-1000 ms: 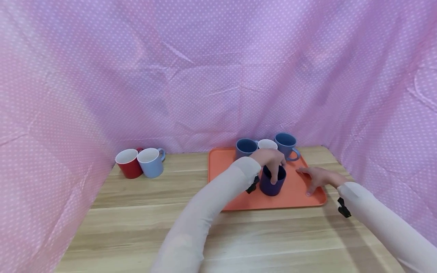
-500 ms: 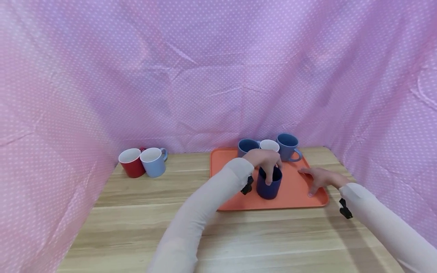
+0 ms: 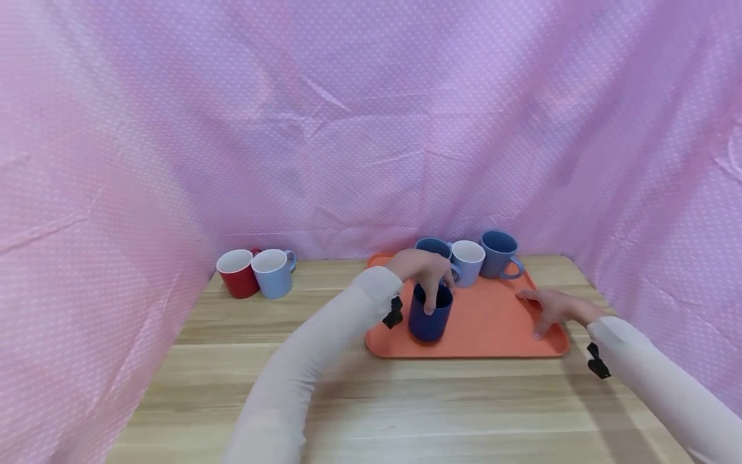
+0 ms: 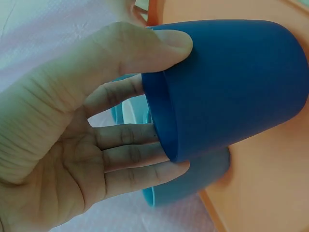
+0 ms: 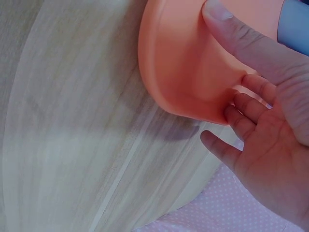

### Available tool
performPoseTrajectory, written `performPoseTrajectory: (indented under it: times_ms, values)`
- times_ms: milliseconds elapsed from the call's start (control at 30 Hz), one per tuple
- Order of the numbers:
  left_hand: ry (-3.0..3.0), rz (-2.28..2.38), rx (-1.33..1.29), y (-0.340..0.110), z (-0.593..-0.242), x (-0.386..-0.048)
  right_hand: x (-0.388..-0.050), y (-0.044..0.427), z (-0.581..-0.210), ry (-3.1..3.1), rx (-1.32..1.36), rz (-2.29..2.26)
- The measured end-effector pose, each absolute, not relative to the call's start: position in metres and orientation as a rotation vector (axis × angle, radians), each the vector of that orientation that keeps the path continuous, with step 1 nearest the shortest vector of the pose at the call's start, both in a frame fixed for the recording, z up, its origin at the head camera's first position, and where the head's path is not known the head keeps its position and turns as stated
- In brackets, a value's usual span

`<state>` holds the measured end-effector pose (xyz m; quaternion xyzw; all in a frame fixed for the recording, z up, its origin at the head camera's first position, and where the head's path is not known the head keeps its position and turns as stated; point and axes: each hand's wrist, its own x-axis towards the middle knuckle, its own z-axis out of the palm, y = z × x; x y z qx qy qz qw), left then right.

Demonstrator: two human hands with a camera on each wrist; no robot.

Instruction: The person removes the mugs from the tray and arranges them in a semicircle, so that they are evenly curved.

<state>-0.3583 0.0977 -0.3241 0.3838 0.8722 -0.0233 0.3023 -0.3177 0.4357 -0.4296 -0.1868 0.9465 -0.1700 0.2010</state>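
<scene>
In the head view my left hand (image 3: 426, 270) grips a dark blue mug (image 3: 426, 322) by its rim, over the front left part of an orange tray (image 3: 487, 322). The left wrist view has the thumb on the outside of the mug (image 4: 236, 82) and fingertips around the far side of its rim. Whether its base touches the tray is unclear. My right hand (image 3: 551, 309) rests at the tray's right edge. In the right wrist view the thumb of this hand (image 5: 270, 125) touches the inner surface of the tray (image 5: 183, 58), with the fingers loosely spread by the rim.
Along the tray's back stand a grey-blue mug (image 3: 431, 243) partly behind my left hand, a pale mug (image 3: 468, 264) and another grey-blue mug (image 3: 498, 258). On the table's left are a red mug (image 3: 239, 282) and a light blue mug (image 3: 274, 280). A pink dotted cloth (image 3: 371, 129) hangs behind.
My left hand has moved left across the tray with the dark blue mug, uncovering more of the pale mug. My right hand stays at the tray's right edge. The head view has shifted slightly.
</scene>
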Motion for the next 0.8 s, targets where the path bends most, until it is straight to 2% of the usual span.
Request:
performPoseTrajectory:
  times_ms: [233, 400, 800]
  values:
    - [2.392, -0.081, 1.196, 0.053, -0.316, -0.355, -0.318, 0.437, -0.43, 2.641, -0.54, -0.458]
    - [2.427, -0.016, 1.214, 0.021, -0.307, -0.356, -0.318, 0.435, -0.427, 2.642, -0.547, -0.452]
    - [2.517, 0.156, 1.037, -0.049, -0.283, -0.361, -0.317, 0.434, -0.426, 2.641, -0.573, -0.473]
